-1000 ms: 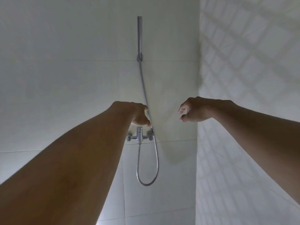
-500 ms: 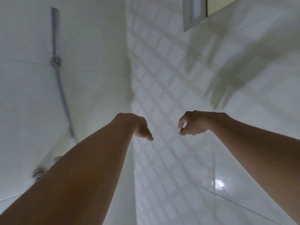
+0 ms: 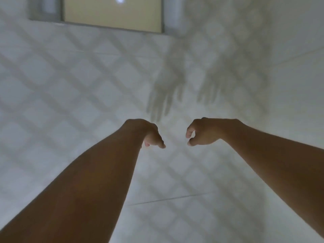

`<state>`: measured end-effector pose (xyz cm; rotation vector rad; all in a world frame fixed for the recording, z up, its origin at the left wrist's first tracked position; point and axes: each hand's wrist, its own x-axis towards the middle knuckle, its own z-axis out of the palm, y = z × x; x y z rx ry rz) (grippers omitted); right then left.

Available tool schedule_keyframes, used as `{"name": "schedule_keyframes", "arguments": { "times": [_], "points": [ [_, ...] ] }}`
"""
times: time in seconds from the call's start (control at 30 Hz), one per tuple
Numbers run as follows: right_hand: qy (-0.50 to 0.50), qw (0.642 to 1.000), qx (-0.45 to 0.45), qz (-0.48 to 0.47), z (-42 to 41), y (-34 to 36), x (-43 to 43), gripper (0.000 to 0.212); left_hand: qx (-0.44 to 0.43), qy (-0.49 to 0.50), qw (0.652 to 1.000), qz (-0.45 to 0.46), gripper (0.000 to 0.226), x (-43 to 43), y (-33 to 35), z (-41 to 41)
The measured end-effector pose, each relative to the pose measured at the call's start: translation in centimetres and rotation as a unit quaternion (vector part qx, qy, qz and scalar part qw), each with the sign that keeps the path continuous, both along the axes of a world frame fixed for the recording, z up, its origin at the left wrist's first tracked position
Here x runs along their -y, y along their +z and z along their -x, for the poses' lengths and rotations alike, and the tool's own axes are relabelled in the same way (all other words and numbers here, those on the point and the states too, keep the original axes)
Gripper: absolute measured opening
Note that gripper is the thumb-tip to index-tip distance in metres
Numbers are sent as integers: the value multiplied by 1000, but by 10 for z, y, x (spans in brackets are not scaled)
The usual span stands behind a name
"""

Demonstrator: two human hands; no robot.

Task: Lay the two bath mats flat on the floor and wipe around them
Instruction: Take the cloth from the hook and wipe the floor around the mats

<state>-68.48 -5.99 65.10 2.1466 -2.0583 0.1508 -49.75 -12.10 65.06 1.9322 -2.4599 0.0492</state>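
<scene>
- Swinging away from the shower hose and mixer seen a second ago, now facing a pale tiled wall [image 3: 73, 106] crossed by a diagonal lattice of shadow.
- Showing a framed window [image 3: 112, 13] with a yellowish pane along the upper edge of the frame, blurred.
- Reaching forward with both bare forearms, rising from the lower corners toward the centre of the frame.
- Hanging the left hand [image 3: 150, 135] limp from a bent wrist, fingers pointing down and loosely curled, gripping nothing.
- Curling the right hand [image 3: 201, 132] just right of centre, thumb and forefinger nearly meeting in a loose ring, gripping nothing.
- Keeping the two hands near each other but apart, level with one another.
- Casting two spread-fingered hand shadows [image 3: 161, 95] on the wall above the hands.
- Showing neither bath mat nor floor anywhere in the frame, so not telling where the mats are lying.
</scene>
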Motion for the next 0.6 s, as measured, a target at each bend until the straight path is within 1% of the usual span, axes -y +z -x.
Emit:
{"name": "schedule_keyframes", "arguments": {
  "times": [0.13, 0.2, 0.3, 0.4, 0.47, 0.53, 0.6],
  "points": [
    [-118, 993, 7, 10, 99, -13, -92, 36, -12, -147, 989, 2, 60, -45, -18, 118],
    [-173, 985, 12, -6, 137, -26, -148, 38, -18, -215, 976, -16, 60, -82, -29, 169],
    [-271, 962, 18, -25, 184, -39, -249, 36, -17, -316, 948, -42, 57, -154, -39, 244],
    [-368, 930, 14, -6, 224, -35, -354, 34, -32, -422, 905, -39, 57, -237, -39, 312],
    [-425, 905, 11, 15, 243, -26, -423, 27, -42, -495, 867, -36, 57, -298, -37, 348],
    [-475, 878, 15, 55, 258, -14, -487, 19, -52, -561, 825, -38, 56, -359, -36, 380],
    [-518, 846, 11, 126, 269, -6, -544, 13, -61, -617, 783, -44, 56, -411, -39, 410]
  ]
}}
